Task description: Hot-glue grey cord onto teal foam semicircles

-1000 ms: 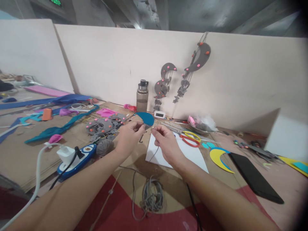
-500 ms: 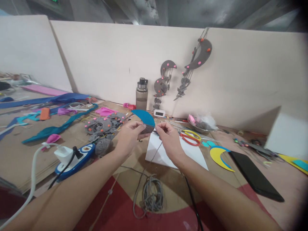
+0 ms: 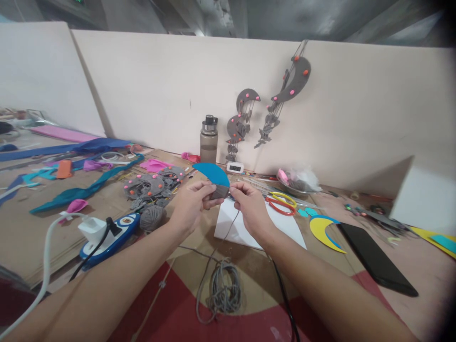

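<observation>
My left hand (image 3: 194, 199) pinches a crescent piece (image 3: 213, 174), blue on its upper part and wrapped in grey at its lower end. Close to that wrapped end, my right hand (image 3: 247, 204) has its fingertips closed on a thin grey cord (image 3: 232, 225). The cord runs down toward a loose grey coil (image 3: 225, 288) in front of me. Behind my right hand a white sheet (image 3: 274, 228) lies on the table, with red-handled scissors (image 3: 281, 206) and yellow-handled scissors (image 3: 284, 196) beside it.
A bottle (image 3: 208, 142) and small clock (image 3: 235, 167) stand by the wall. Grey crescents (image 3: 299, 80) hang there. At left are felt strips, a yarn ball (image 3: 152, 217) and a power strip (image 3: 124, 237); at right, a yellow crescent (image 3: 322, 232) and black phone (image 3: 375, 256).
The view has shifted slightly. My right fingertips have moved a little beside the crescent's wrapped end, and the fingers of my left hand have shifted slightly under it.
</observation>
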`<action>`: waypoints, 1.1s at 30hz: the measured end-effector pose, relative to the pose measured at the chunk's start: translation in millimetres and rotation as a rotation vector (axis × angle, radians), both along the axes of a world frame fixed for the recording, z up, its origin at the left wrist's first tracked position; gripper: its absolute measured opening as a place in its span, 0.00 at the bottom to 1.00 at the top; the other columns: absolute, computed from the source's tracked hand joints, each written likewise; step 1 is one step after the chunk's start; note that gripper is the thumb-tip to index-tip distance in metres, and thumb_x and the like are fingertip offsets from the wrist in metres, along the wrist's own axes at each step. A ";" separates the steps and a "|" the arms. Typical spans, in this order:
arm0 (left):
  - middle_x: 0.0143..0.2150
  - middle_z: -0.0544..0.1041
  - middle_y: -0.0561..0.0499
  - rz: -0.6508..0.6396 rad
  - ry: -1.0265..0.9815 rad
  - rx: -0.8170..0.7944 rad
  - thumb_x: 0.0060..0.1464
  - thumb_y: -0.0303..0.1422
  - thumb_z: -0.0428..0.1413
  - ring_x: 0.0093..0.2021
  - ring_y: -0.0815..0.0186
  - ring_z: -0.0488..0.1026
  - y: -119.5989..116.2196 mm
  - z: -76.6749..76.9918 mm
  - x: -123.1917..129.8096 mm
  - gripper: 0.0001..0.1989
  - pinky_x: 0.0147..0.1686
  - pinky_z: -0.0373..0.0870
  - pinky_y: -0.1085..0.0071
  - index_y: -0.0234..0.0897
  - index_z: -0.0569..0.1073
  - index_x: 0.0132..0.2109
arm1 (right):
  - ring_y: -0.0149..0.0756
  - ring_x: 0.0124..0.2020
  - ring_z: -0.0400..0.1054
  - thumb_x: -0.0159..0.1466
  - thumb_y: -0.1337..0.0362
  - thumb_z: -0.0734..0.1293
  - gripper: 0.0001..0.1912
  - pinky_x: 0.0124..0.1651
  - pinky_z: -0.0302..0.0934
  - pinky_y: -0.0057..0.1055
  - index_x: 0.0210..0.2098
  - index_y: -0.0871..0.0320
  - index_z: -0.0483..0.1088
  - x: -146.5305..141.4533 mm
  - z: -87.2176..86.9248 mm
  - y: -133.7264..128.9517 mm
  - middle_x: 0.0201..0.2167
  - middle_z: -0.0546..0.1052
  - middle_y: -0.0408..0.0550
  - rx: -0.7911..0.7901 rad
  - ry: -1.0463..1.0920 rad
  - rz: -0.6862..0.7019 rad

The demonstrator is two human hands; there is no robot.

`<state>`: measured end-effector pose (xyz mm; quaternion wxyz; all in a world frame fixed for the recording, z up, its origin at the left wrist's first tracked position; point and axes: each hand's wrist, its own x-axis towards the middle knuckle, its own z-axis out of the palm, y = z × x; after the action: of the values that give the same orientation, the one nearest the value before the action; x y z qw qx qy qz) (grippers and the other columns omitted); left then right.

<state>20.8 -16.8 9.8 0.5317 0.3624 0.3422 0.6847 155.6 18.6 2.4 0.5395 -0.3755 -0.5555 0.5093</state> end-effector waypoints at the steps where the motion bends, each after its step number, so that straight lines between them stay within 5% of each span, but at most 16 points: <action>1: 0.24 0.68 0.55 -0.013 0.001 0.004 0.41 0.30 0.62 0.29 0.72 0.70 -0.1 -0.3 -0.3 0.09 0.36 0.76 0.65 0.32 0.69 0.26 | 0.24 0.22 0.52 0.51 0.61 0.67 0.07 0.23 0.45 0.25 0.27 0.58 0.69 -0.2 1.1 -0.5 0.23 0.66 0.39 -0.022 0.022 0.003; 33: 0.32 0.76 0.49 -0.149 -0.128 -0.168 0.47 0.25 0.58 0.31 0.71 0.74 14.6 -5.9 -9.9 0.03 0.31 0.76 0.76 0.31 0.73 0.33 | 0.21 0.17 0.43 0.47 0.62 0.71 0.11 0.21 0.37 0.25 0.23 0.58 0.65 -3.8 9.6 -9.8 0.16 0.59 0.35 -0.164 0.257 0.202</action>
<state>10.9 -2.2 3.9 0.6302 0.2968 0.3359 0.6340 151.8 8.8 12.0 0.5195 -0.2924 -0.4735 0.6484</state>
